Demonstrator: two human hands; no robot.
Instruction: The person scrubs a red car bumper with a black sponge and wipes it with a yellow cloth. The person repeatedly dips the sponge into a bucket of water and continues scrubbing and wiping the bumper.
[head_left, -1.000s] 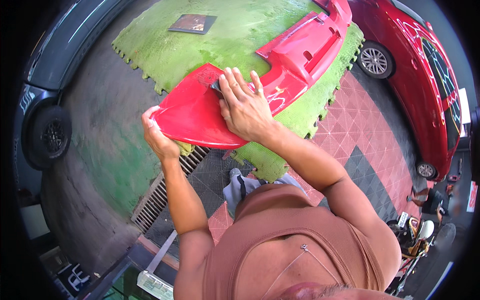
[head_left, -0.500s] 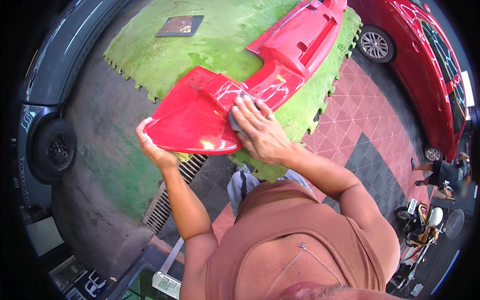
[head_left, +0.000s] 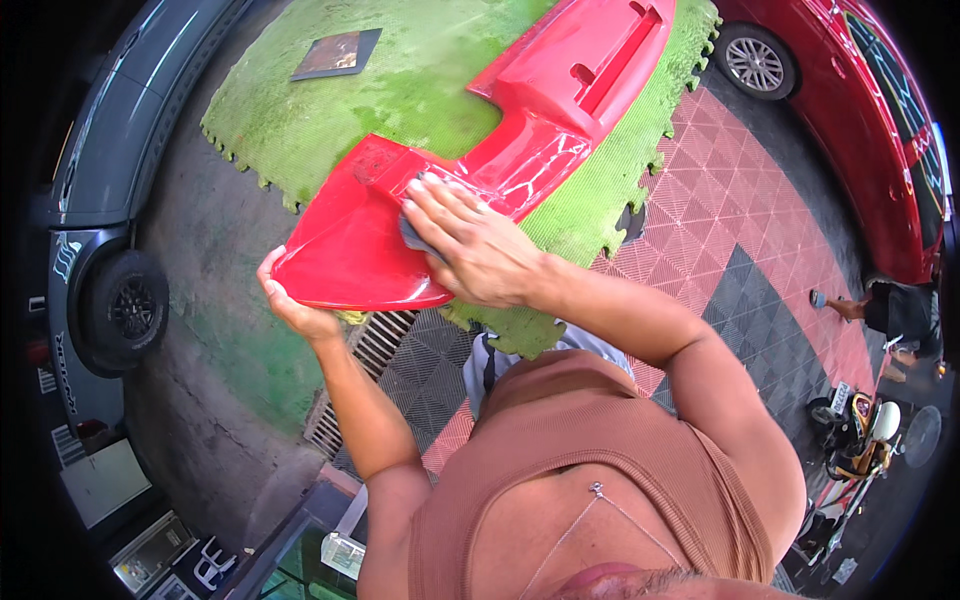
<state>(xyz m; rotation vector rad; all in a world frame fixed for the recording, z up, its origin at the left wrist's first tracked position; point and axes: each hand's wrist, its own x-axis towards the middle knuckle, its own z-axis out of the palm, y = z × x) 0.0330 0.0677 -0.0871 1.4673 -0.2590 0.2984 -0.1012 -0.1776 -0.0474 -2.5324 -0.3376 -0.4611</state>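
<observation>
- Resting on the green foam mat (head_left: pixel 300 110), the red car bumper (head_left: pixel 540 110) is raised at its near end, where both hands meet it.
- The near edge of the bumper is cupped from below by the left hand (head_left: pixel 295 310); its grip is closed on that edge, thumb on the rim.
- A grey cloth (head_left: pixel 412 235) is pressed flat against the bumper's upper face by the right hand (head_left: pixel 470 245), fingers spread over it, just right of and above the left grip.
- A red car (head_left: pixel 880 130) is parked well right of the right grip.
- A dark car (head_left: pixel 110 160) is seen well left of the left grip.
</observation>
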